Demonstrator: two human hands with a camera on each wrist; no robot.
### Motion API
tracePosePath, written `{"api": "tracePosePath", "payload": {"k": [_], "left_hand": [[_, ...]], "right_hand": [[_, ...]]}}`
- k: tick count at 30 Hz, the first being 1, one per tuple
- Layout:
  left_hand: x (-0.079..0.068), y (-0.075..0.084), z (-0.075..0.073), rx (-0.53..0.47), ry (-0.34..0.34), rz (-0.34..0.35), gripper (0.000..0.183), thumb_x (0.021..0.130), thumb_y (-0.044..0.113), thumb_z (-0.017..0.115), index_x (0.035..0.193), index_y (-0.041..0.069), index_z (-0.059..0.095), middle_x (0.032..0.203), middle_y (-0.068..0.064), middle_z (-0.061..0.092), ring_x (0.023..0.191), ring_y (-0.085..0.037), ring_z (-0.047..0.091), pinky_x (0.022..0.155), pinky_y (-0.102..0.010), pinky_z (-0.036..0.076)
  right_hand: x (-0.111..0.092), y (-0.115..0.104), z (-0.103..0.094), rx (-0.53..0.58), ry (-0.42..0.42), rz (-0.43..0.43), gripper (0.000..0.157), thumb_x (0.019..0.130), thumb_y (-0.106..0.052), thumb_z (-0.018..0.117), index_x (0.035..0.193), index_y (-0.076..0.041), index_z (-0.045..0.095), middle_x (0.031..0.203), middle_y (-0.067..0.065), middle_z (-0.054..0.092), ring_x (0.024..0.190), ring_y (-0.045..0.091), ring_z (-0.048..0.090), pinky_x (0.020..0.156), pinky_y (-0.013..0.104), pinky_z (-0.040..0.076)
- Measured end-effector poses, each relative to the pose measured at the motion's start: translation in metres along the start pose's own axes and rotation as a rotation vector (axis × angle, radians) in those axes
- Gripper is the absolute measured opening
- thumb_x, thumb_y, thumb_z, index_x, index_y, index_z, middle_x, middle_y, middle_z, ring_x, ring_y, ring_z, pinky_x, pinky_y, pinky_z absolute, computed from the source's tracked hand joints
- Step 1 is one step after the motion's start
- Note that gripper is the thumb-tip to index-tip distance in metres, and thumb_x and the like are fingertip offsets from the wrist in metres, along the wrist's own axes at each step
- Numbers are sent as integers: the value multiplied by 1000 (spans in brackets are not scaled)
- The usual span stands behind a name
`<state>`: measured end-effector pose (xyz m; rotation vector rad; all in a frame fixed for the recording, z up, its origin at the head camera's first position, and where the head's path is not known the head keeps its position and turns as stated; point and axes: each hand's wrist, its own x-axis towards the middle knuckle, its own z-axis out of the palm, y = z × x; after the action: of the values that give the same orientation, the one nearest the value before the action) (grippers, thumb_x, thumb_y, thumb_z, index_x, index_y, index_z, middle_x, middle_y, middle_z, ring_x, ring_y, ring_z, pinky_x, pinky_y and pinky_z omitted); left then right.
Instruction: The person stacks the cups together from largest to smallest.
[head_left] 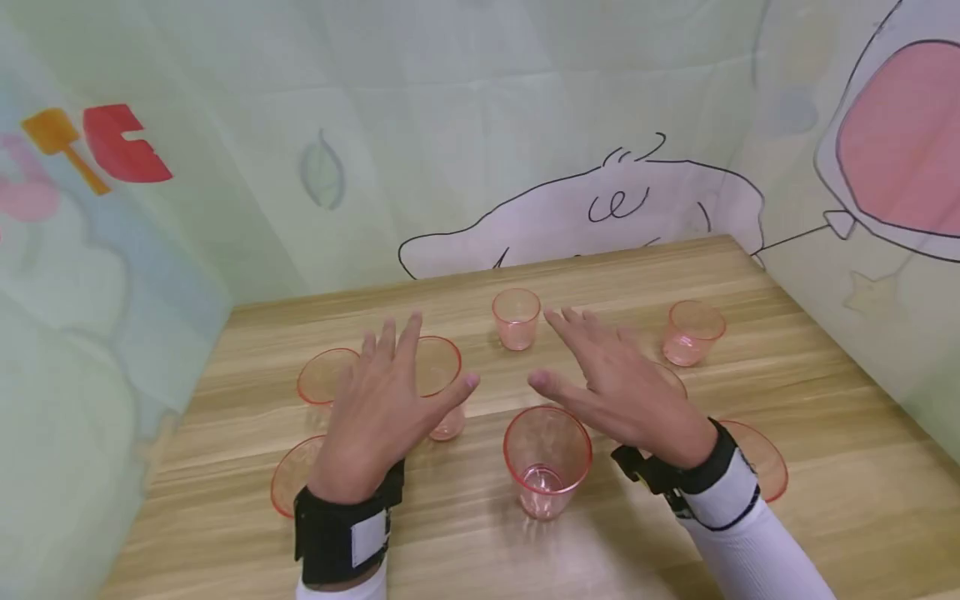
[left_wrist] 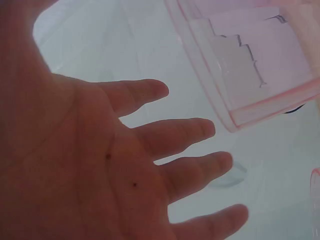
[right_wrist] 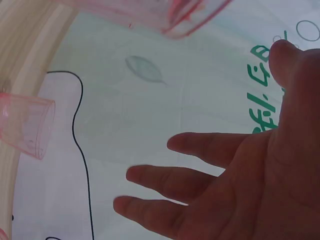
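Note:
Both hands are held above the table among pink transparent cups, fingers extended and gripping nothing. My left hand (head_left: pixel 382 412) hovers palm down with its fingers spread; it partly covers a tall cup (head_left: pixel 442 367) and two more cups at the left. My right hand (head_left: pixel 618 387) is angled toward the left, thumb apart, hiding part of a cup behind it. Between the wrists at the front stands an upright cup (head_left: pixel 547 471). The left wrist view has a cup (left_wrist: pixel 255 75) beyond the fingertips; in the right wrist view, a cup (right_wrist: pixel 27 125) is at the left.
A small cup (head_left: pixel 517 321) stands upright at the back middle, another (head_left: pixel 692 335) at the back right. Beside the right wrist is a wide-rimmed cup (head_left: pixel 761 458). The wooden table (head_left: pixel 450 542) meets a printed cloth backdrop (head_left: pixel 375 125) behind and at both sides.

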<state>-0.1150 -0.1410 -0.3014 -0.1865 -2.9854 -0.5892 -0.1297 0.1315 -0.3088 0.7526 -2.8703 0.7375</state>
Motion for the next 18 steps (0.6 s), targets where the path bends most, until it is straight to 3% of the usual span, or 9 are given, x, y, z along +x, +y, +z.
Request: {"api": "tracePosePath", "payload": {"k": [5, 11, 18], "left_hand": [[2, 0, 3, -35, -27, -11, 101, 88, 74, 55, 161, 12, 23, 160, -27, 26, 146, -44, 27, 111, -64, 29], [4, -1, 8, -86, -53, -20, 99, 88, 69, 60, 161, 13, 23, 159, -25, 29, 145, -40, 31, 109, -64, 33], [5, -4, 11, -65, -26, 13, 94, 87, 59, 66, 158, 8, 30, 150, -23, 43, 135, -41, 45, 104, -60, 41]], "right_hand": [[-2, 2, 0, 48, -18, -77, 77, 100, -59, 50, 155, -8, 38, 156, 17, 40, 144, 35, 35, 114, 60, 28], [-3, 4, 0, 128, -36, -118, 70, 100, -56, 54, 155, -15, 40, 152, 7, 46, 140, 25, 42, 114, 48, 34], [-5, 1, 1, 262, -176, -147, 71, 99, -55, 56, 153, -12, 43, 149, 3, 50, 138, 18, 45, 113, 44, 37]]}}
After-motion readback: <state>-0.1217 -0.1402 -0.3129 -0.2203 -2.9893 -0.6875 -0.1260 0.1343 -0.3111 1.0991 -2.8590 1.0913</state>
